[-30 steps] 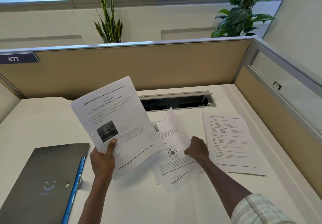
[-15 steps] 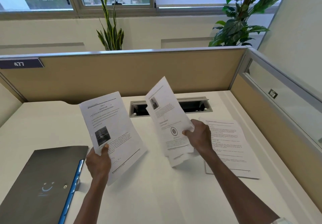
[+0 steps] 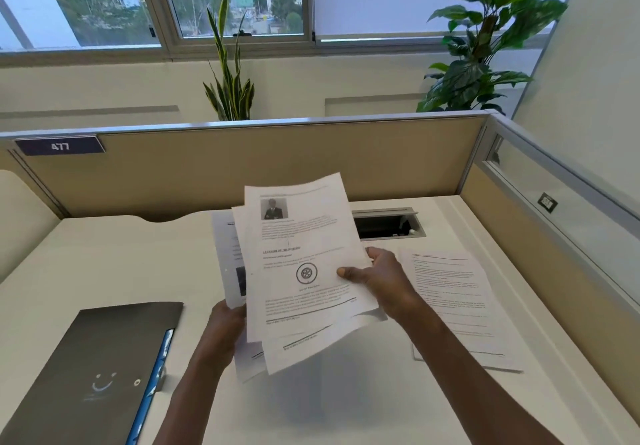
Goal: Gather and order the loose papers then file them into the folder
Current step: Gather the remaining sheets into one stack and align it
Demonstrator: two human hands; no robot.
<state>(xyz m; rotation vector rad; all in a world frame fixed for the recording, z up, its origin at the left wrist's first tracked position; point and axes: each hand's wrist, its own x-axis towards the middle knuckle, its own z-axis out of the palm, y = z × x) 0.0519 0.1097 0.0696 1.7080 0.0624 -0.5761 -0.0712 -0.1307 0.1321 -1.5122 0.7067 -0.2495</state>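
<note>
Above the middle of the white desk I hold a loose stack of printed papers upright; the front sheet shows a small portrait photo and a round seal. My right hand pinches the stack's right edge, thumb on the front. My left hand grips the lower left from behind, mostly hidden by the sheets. Another printed sheet lies flat on the desk at the right. A dark grey folder with a blue inner edge and a smiley mark lies closed at the lower left.
Behind the papers an open cable tray is set into the desk. A beige partition labelled 477 closes the back, and a glazed partition runs along the right. Two plants stand beyond the partition.
My right hand lifted its sheets off the desk and carried them left, onto the front of the sheet in my left hand. Both hands now hold one stack.
</note>
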